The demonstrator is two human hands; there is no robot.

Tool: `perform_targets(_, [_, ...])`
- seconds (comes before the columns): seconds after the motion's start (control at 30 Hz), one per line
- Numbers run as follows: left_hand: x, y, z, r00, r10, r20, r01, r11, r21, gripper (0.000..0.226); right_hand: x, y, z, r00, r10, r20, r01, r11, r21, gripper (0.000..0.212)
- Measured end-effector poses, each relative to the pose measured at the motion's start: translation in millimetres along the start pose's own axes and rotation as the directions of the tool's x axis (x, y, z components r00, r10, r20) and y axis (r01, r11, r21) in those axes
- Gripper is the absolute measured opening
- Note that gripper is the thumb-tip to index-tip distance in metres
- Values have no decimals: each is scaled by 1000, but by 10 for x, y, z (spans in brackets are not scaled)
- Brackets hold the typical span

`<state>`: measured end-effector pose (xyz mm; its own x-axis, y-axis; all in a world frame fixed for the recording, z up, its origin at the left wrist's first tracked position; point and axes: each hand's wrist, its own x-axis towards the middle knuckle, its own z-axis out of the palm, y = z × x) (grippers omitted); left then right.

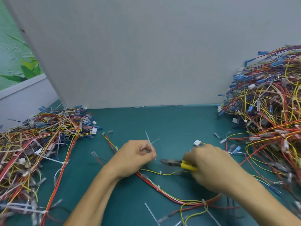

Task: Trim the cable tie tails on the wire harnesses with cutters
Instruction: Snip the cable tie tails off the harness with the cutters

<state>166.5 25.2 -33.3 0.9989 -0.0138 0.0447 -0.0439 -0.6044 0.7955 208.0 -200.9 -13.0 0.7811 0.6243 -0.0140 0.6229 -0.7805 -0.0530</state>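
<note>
On the green mat [162, 121], the left hand [135, 154] pinches a cable tie tail [148, 141], the right hand [210, 165] grips the cutters [176, 163]

Bare left hand [135, 154], bare right hand [210, 162], bare forearms [97, 193]

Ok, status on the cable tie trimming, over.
Left hand pinching white cable tie tails. Right hand gripping yellow-handled cutters, tip toward left hand. Wire harness on table, one long tail untrimmed. Nothing in the way.

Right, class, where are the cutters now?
Head view, right of centre: the right hand grips the cutters over the green table, tips pointing toward the left hand.
</note>
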Motion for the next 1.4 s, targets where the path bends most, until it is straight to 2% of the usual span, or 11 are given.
perform_targets(0.17, [-22, 173, -166, 998, 3, -60, -5, 999, -32, 24, -15, 349, -200, 992, 114, 49, -118, 989, 88, 8])
perform_targets(0.3, [-182, 494, -196, 998, 5, 65, -3, 999, -39, 22, -49, 536, -288, 975, 196, 100, -203, 977, 60, 11])
perform_targets(0.43, [-481, 750, 5, 944, 19, 330, -121, 948, 293, 17, -81, 625, -353, 971, 207, 118, -218, 972, 91, 18])
perform_targets(0.53, [-727, 832, 175, 925, -36, 378, -165, 859, 485, 17, -96, 632, -368, 973, 196, 124, -209, 972, 103, 17])
perform_targets(0.67, [-961, 825, 267, 917, -107, 385, -140, 817, 560, 11, -101, 592, -368, 975, 154, 162, -169, 982, 85, 14])
perform_targets(0.87, [-1072, 745, 284, 884, -182, 431, -124, 797, 591, 42, -98, 588, -345, 960, 152, 233, -167, 985, 44, 19])
perform_targets(0.97, [-1044, 727, 228, 912, -149, 383, -89, 839, 537, 42, -96, 594, -325, 954, 167, 249, -178, 984, 25, 23])
perform_targets(1.07, [-943, 665, 204, 963, -84, 257, -62, 857, 512, 26, -83, 573, -278, 945, 199, 261, -208, 978, 5, 27])
perform_targets(1.17, [-801, 540, 238, 982, -167, 87, 90, 823, 561, 22, -67, 532, -205, 927, 248, 280, -242, 969, -57, 30])
perform_targets(1.3, [-615, 422, 356, 909, -356, -216, 406, 640, 652, 46, -38, 461, -113, 918, 304, 256, -288, 953, -97, 29])
perform_targets(1.4, [-523, 401, 443, 863, -386, -327, 502, 577, 644, 48, -15, 434, -61, 929, 317, 190, -310, 948, -70, 14])
